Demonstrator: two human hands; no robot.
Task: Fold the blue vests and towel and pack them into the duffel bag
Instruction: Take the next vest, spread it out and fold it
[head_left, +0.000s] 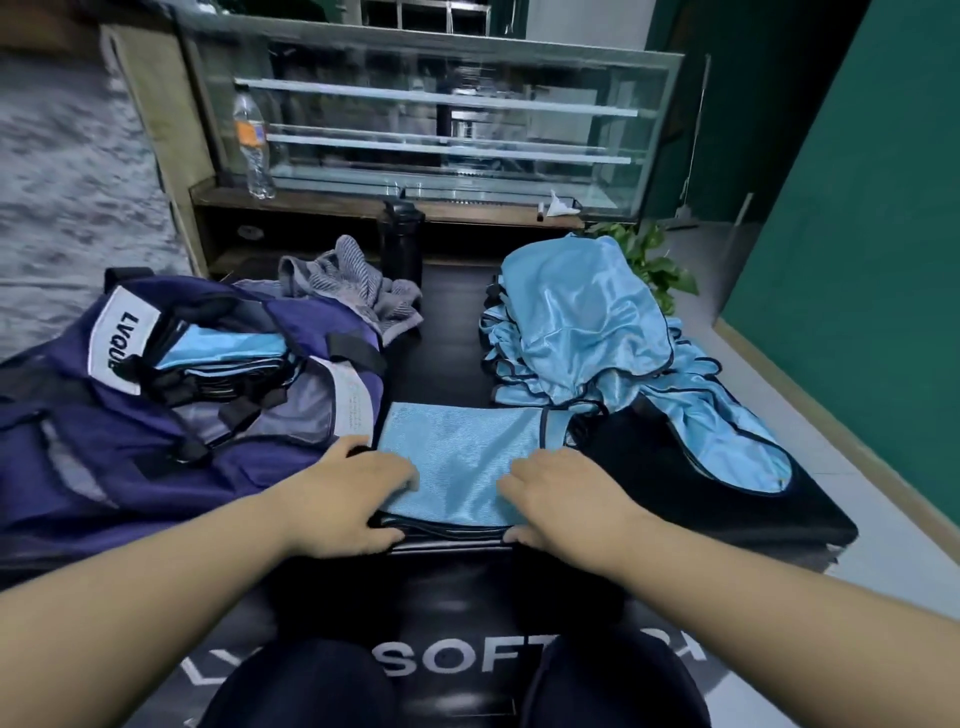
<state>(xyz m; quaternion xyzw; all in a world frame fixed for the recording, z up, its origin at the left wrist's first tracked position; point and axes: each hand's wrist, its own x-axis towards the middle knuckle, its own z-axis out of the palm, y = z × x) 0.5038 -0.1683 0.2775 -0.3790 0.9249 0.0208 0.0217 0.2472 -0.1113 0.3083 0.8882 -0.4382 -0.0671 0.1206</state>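
1. Black padded mat underfoot, green wall right, glass cabinet behind.
2. Navy duffel bag lies open at left, folded blue vests stacked inside.
3. Centre: folded vest; left hand and right hand grip its near corners, fingertips tucked under, hidden.
4. Unfolded vest pile right; grey towel crumpled behind bag.
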